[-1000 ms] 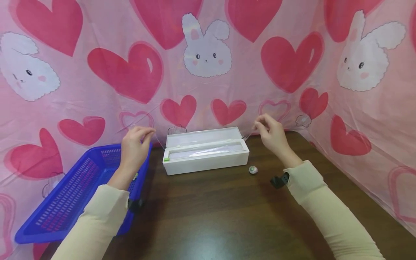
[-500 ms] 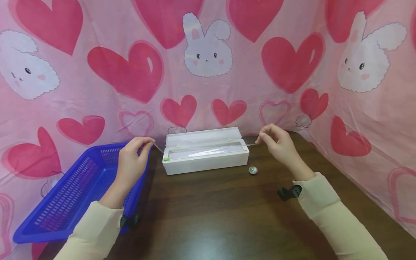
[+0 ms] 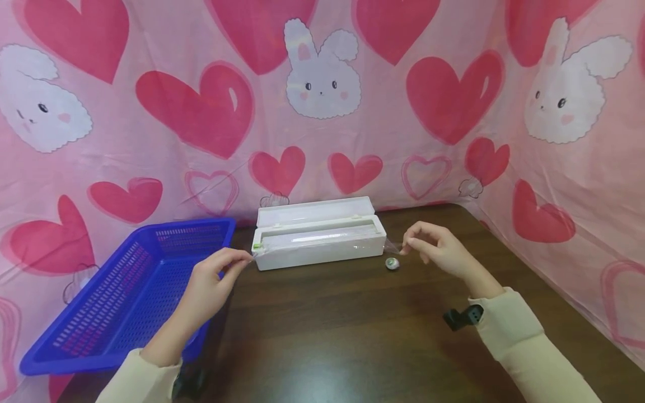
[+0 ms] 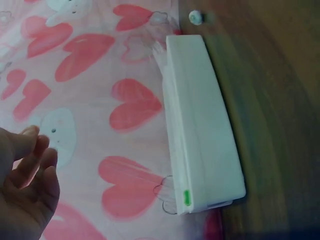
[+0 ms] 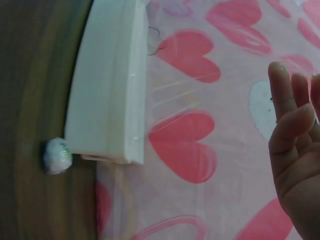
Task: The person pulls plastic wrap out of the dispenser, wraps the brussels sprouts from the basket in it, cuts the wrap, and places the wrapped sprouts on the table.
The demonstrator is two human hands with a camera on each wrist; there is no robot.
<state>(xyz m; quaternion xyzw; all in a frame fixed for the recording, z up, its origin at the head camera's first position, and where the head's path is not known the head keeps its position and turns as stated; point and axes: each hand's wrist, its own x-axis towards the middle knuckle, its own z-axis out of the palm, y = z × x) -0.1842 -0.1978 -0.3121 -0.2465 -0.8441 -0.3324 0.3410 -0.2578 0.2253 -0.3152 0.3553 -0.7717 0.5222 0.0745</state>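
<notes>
A long white cling film dispenser box (image 3: 322, 252) stands on the table with its lid (image 3: 316, 211) tipped back. Clear cling film (image 3: 392, 247) runs across its opening and past both ends. My left hand (image 3: 211, 280) pinches the film's left corner between thumb and fingers, beside the box's front left corner. On the other side, my right hand (image 3: 437, 249) pinches the right corner, close above the table. Near the box's right end lies a small whitish ball (image 3: 392, 263) with a green patch, its surface shiny and crinkled in the right wrist view.
A blue perforated plastic basket (image 3: 106, 280) stands at the left, partly behind my left forearm. Pink cloth (image 3: 322, 134) with hearts and rabbits hangs behind the brown wooden table (image 3: 332, 330). A small green slider (image 3: 258, 246) sits at the box's left end.
Both hands have come down and toward me, drawing the film from above the box to its front edge. The box, basket and ball have stayed in place.
</notes>
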